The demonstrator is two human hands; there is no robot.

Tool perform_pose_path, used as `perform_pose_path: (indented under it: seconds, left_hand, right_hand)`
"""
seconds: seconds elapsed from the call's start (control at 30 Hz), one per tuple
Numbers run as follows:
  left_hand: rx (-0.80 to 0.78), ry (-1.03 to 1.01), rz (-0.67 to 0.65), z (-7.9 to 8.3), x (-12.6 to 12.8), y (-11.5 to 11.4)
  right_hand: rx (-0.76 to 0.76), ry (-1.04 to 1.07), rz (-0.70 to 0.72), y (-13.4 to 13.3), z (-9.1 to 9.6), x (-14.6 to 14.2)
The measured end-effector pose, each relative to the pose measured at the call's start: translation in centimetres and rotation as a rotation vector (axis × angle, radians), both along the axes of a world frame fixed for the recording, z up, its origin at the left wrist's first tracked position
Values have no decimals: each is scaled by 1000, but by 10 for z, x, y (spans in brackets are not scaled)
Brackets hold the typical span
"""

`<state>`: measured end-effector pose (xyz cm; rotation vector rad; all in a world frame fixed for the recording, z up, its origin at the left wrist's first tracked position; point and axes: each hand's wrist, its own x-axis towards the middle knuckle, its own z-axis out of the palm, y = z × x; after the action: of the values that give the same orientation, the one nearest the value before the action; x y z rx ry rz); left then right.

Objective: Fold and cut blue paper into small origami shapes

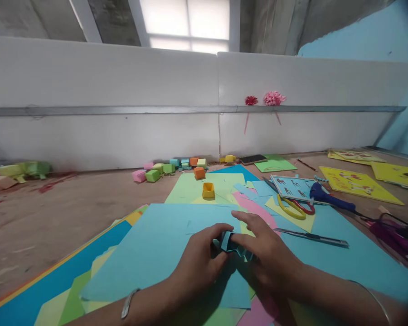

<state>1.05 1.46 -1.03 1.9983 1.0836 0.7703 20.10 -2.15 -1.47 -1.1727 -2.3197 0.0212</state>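
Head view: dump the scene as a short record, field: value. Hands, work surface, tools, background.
left hand: pinching folded blue paper
right hand: fingers at the same paper; thumb contact unclear
under hands: blue sheet
ahead: yellow box, open-topped
right side: knife, yellow-handled scissors, glue gun
far edge: coloured blocks
wall: red flower and pink flower at rail
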Motion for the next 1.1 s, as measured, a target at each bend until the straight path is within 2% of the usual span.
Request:
perform_pose_path:
  seconds: [0.17,0.37,0.43,0.5,0.6,0.67,0.73,0.77,0.8,0.83,0.9,0.93,1.0,1.1]
  left_hand:
    - [84,28,51,-5,-2,2]
    - [198,125,61,-4,-2,2]
    - [260,63,16,-4,-3,3]
    - [311,-51,-95,-5,-4,3]
    - [265,-190,-224,-8,-5,4]
    - [188,-217,-194,-9,-5,6]
    - [117,-228,-136,-10,-4,9]
    - [97,-234,-110,-10,-4,10]
    - [90,-243,-84,-10,-5,11]
    - [94,-250,-57,-9,-5,11]
    - [123,-264,7,-8,-5,12]
    - [135,-264,38,-7,-5,12]
    - [162,-265,82,-5,-5,13]
    - [148,-256,112,-2,-6,16]
  right_hand:
    - [26,164,7,2,7,3]
    - [-85,284,-27,4,14,5]
    - [-102,304,-13,4,13,5]
    - [-102,325,16,2,11,2]
    - [-83,341,58,0,11,-3]
    - [-86,285,118,4,18,0]
    - [-120,134,172,14,31,16]
    - [-110,47,131,20,41,30]
    - [-63,-24,24,27,51,48]
    - [-17,-90,-176,32,61,68]
    - [36,-205,-689,41,76,112]
    - [46,-199,-812,43,80,134]
    - [32,-176,-934,43,79,170]
    - [25,-117,-1056,41,62,207]
